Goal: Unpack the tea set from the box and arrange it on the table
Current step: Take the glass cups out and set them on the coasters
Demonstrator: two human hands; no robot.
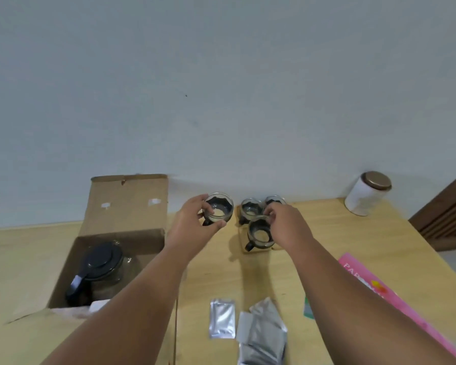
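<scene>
We hold one glass cup (219, 208) in the left grip (195, 222), right grip (282, 219) pinching another cup (259, 231) mid-frame; crowding risks clinking glass.

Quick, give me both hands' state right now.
Left hand: closed on a glass cup, held off the table.
Right hand: fingers on the nearest cup; firm grip cannot be told.

The left forearm hides the teapot's (100, 270) right side — the pink booklet (395, 304) runs off the frame's edge.
</scene>
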